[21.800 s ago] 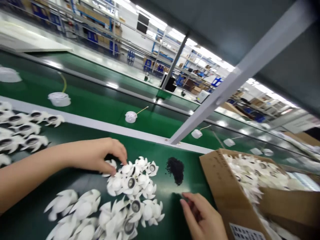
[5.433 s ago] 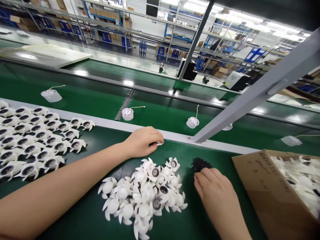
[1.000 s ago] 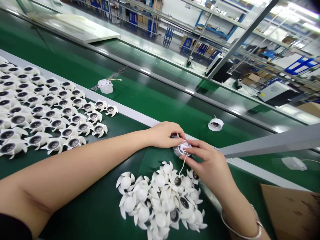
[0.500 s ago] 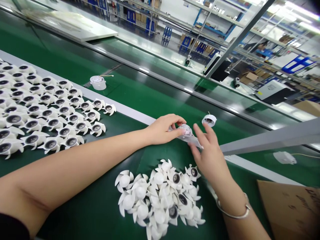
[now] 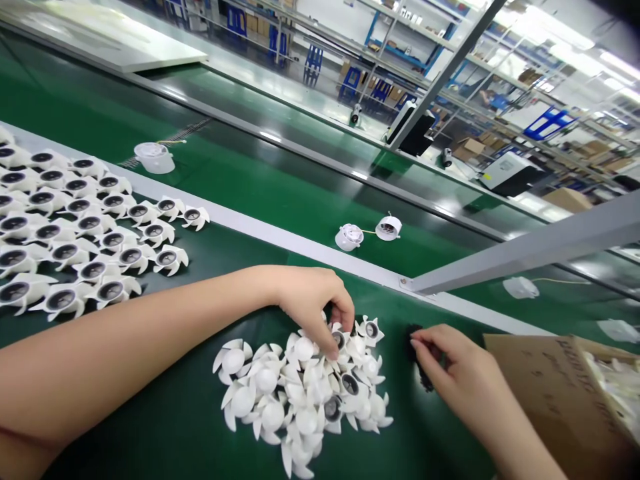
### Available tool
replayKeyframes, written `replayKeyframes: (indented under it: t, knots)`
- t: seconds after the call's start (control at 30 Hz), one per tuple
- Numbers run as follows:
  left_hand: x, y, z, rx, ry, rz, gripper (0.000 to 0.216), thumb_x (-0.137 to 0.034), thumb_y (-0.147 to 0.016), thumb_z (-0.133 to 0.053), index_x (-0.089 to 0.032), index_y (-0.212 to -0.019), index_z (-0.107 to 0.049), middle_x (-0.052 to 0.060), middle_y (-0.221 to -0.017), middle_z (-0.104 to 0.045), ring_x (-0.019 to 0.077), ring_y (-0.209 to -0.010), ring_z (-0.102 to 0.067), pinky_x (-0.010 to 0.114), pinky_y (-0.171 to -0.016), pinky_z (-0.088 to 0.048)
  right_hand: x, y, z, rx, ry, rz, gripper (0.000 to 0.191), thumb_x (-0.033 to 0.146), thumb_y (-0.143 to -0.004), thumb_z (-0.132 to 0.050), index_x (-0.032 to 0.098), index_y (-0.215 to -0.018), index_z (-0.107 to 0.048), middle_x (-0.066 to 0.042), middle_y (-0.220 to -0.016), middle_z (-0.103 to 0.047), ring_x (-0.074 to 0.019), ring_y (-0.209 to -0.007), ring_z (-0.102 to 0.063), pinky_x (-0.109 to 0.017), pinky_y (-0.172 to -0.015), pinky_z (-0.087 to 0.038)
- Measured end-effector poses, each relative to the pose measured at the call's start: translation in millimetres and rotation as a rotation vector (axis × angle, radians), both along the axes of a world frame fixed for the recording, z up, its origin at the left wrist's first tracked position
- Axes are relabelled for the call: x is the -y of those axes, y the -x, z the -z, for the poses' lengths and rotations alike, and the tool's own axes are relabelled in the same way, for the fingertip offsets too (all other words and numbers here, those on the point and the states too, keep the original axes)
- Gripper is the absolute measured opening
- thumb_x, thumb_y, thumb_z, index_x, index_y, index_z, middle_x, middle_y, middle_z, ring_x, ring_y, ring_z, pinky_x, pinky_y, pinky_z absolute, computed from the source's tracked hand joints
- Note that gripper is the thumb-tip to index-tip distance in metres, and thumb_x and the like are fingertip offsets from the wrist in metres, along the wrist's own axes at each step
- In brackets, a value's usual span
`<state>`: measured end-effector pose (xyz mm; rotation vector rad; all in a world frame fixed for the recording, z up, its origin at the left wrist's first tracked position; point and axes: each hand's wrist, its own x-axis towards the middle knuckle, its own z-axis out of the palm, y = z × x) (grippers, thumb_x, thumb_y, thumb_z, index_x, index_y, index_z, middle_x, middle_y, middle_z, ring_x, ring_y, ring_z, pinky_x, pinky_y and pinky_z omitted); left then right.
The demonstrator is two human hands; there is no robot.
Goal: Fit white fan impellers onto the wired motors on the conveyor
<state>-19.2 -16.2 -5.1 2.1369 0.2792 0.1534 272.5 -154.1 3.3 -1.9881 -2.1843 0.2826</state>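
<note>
A heap of small white fan impellers (image 5: 300, 393) lies on the green bench in front of me. My left hand (image 5: 313, 303) reaches over its far edge, fingers curled and pinching at one impeller (image 5: 339, 339). My right hand (image 5: 463, 380) rests to the right of the heap, fingertips pinched on a small pile of black bits (image 5: 419, 353). Two white round housings (image 5: 350, 237) joined by a thin wire lie on the conveyor belt beyond the white rail.
Rows of impellers with dark hubs up (image 5: 75, 230) fill the bench at left. A cardboard box (image 5: 560, 400) of more impellers stands at right. Other white housings (image 5: 155, 158) ride the green conveyor (image 5: 280, 193). A grey metal bar (image 5: 525, 250) crosses at right.
Both hands have come back from the rail: the white housing they held half a second ago now lies on the conveyor. The left went to the heap, the right to the black bits.
</note>
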Motion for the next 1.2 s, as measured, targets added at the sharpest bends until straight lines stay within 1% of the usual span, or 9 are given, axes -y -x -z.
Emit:
replayKeyframes:
  t: [0.13, 0.3, 0.4, 0.53, 0.63, 0.73, 0.9, 1.07, 1.2]
  knots:
    - [-2, 0, 5.3, -0.005, 0.029, -0.060, 0.036, -0.042, -0.064, -0.083, -0.024, -0.094, -0.076, 0.001, -0.089, -0.071, 0.0159, -0.079, -0.065, 0.025, -0.065, -0.046, 6, 11, 14.1, 0.082, -0.061, -0.014, 0.028, 0.037, -0.098, -0.045, 0.021, -0.095, -0.068, -0.005, -0.100, -0.066, -0.0190, -0.083, -0.064, -0.030, -0.068, -0.052]
    - [-5, 1, 10.1, 0.073, 0.071, -0.152, 0.035, -0.045, -0.067, -0.082, -0.022, -0.092, -0.075, 0.001, -0.087, -0.069, 0.0142, -0.077, -0.063, 0.024, -0.065, -0.045, 3, 26, 13.1, 0.325, -0.193, -0.090, 0.033, 0.029, -0.099, -0.039, 0.018, -0.084, -0.066, -0.007, -0.087, -0.065, -0.0198, -0.072, -0.062, -0.032, -0.060, -0.047]
    - [-7, -1, 13.7, 0.133, -0.070, -0.260, 0.030, -0.042, -0.074, -0.076, -0.020, -0.095, -0.075, 0.002, -0.088, -0.070, 0.0152, -0.079, -0.063, 0.025, -0.070, -0.045, 4, 30, 13.9, 0.434, -0.234, -0.152, 0.035, 0.025, -0.100, -0.037, 0.018, -0.076, -0.062, -0.008, -0.081, -0.062, -0.0206, -0.066, -0.060, -0.033, -0.056, -0.043]
    - [-9, -3, 16.5, 0.086, -0.307, -0.386, 0.034, -0.046, -0.080, -0.072, -0.022, -0.104, -0.074, 0.004, -0.109, -0.068, 0.0184, -0.093, -0.063, 0.027, -0.078, -0.045, 1, 30, 14.8, 0.486, -0.244, -0.171, 0.030, 0.022, -0.098, -0.038, 0.020, -0.074, -0.054, -0.006, -0.075, -0.058, -0.0212, -0.064, -0.056, -0.034, -0.057, -0.039]
    - [-11, -3, 16.5, 0.065, -0.304, -0.364, 0.042, -0.049, -0.077, -0.075, -0.023, -0.110, -0.073, 0.004, -0.112, -0.067, 0.0177, -0.093, -0.063, 0.026, -0.077, -0.045, -8, 34, 7.1, 0.348, -0.258, -0.135, 0.022, 0.024, -0.097, -0.041, 0.021, -0.078, -0.051, -0.004, -0.077, -0.057, -0.0200, -0.066, -0.055, -0.033, -0.056, -0.037]
    - [-13, -3, 16.1, 0.056, -0.283, -0.359, 0.035, -0.044, -0.075, -0.079, -0.022, -0.103, -0.075, 0.002, -0.106, -0.069, 0.0147, -0.084, -0.061, 0.025, -0.072, -0.043, -27, 49, -4.5, 0.042, -0.239, -0.105, 0.013, 0.025, -0.096, -0.046, 0.022, -0.085, -0.052, -0.003, -0.081, -0.058, -0.0179, -0.072, -0.055, -0.030, -0.060, -0.040]
    - [-14, -3, 17.5, 0.059, -0.264, -0.371, 0.032, -0.043, -0.076, -0.077, -0.023, -0.100, -0.076, 0.001, -0.103, -0.068, 0.0137, -0.081, -0.060, 0.024, -0.069, -0.042, -62, 83, -3.6, -0.281, -0.061, -0.223, 0.011, 0.023, -0.093, -0.050, 0.022, -0.084, -0.056, -0.001, -0.077, -0.059, -0.0163, -0.069, -0.054, -0.028, -0.060, -0.041]
    - [-15, -4, 20.1, 0.075, -0.279, -0.355, 0.031, -0.042, -0.076, -0.077, -0.023, -0.100, -0.077, 0.001, -0.103, -0.069, 0.0143, -0.083, -0.060, 0.025, -0.069, -0.041, -69, 94, 13.1, -0.203, -0.136, -0.266, 0.012, 0.022, -0.095, -0.049, 0.020, -0.084, -0.054, -0.003, -0.082, -0.057, -0.0169, -0.073, -0.056, -0.029, -0.064, -0.042]
    - [-18, -5, 21.2, 0.078, -0.299, -0.334, 0.029, -0.041, -0.077, -0.077, -0.022, -0.099, -0.077, 0.001, -0.101, -0.069, 0.0136, -0.078, -0.058, 0.026, -0.065, -0.039, -66, 93, 17.3, -0.073, -0.221, -0.296, 0.011, 0.021, -0.096, -0.049, 0.020, -0.087, -0.054, -0.003, -0.085, -0.057, -0.0174, -0.074, -0.056, -0.030, -0.063, -0.042]
